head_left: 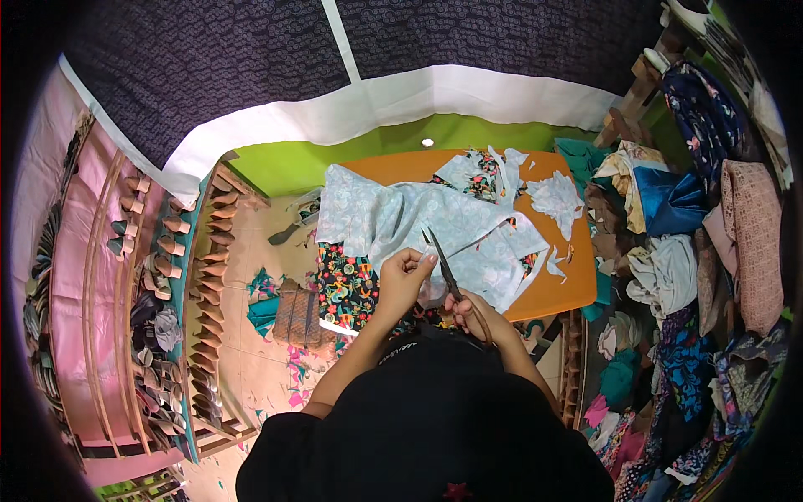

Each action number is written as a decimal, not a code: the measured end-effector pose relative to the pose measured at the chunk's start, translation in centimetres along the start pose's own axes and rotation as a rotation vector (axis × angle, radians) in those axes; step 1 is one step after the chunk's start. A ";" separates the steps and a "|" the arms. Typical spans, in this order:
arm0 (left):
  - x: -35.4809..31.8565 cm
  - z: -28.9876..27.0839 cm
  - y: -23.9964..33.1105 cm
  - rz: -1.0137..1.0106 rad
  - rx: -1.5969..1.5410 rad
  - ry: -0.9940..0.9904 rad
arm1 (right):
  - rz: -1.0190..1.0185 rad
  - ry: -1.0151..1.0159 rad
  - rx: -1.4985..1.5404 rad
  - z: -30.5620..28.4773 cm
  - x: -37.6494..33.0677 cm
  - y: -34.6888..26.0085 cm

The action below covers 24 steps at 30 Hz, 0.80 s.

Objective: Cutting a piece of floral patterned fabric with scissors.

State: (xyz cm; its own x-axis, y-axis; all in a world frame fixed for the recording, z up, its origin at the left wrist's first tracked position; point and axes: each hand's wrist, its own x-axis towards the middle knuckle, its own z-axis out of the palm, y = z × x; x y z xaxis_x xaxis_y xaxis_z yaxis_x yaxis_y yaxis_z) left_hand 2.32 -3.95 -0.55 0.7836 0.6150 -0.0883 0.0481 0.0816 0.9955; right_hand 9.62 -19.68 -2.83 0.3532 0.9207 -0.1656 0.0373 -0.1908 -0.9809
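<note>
My right hand is closed round the handles of a pair of dark scissors. Their blades point up and away from me, with the tips slightly apart. Just left of the blades, my left hand is closed in a pinch. A small whitish bit shows by its fingertips, too small to name. Both hands are over a large piece of floral fabric, pale on its upturned side. Its dark, colourful printed side shows at the left, hanging over the table's near edge.
The orange table bears a heap of fabric scraps at its far right. Shelves of wooden shoe lasts stand on the left. Piled fabrics fill the right side. A brown bundle and offcuts lie on the floor.
</note>
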 end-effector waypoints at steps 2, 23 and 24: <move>-0.1 0.1 0.3 -0.008 0.025 0.020 | -0.033 0.018 -0.031 0.0 -0.1 0.1; 0.0 -0.6 1.1 -0.043 0.200 -0.008 | -0.041 0.069 -0.215 -0.2 0.3 -0.1; 0.0 -0.5 1.2 -0.054 0.193 -0.012 | -0.026 0.066 -0.231 -0.2 0.4 0.1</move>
State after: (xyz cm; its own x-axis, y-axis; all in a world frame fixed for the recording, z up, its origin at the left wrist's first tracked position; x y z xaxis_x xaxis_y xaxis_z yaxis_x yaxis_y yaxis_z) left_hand 2.10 -3.44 0.60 0.7842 0.6040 -0.1422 0.2071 -0.0388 0.9775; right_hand 9.92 -19.43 -2.97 0.4093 0.9036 -0.1264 0.2574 -0.2473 -0.9341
